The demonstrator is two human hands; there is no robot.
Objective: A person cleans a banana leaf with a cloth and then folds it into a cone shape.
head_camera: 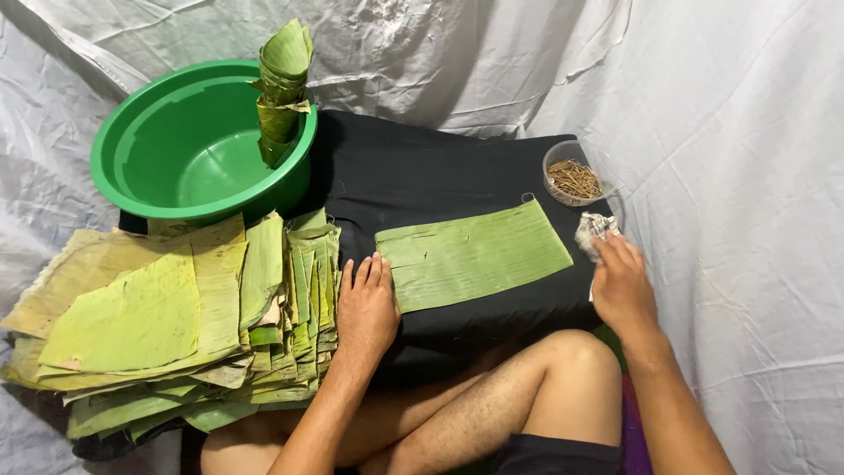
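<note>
while flat on black cloth (440,167), green leaf strip (475,255), left hand (367,308) open, right hand (620,280) open

A makeshift floor workspace: white sheeting (721,132) draped around, stacked banana leaves (176,325).

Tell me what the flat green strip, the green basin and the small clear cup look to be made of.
Flat green strip: a cut banana-type leaf, matte, with fine parallel ribs. Green basin: likely moulded plastic, smooth and glossy with highlights. Small clear cup: see-through, probably thin plastic, holding brown sticks. The left hand touches the strip's edge.
</note>
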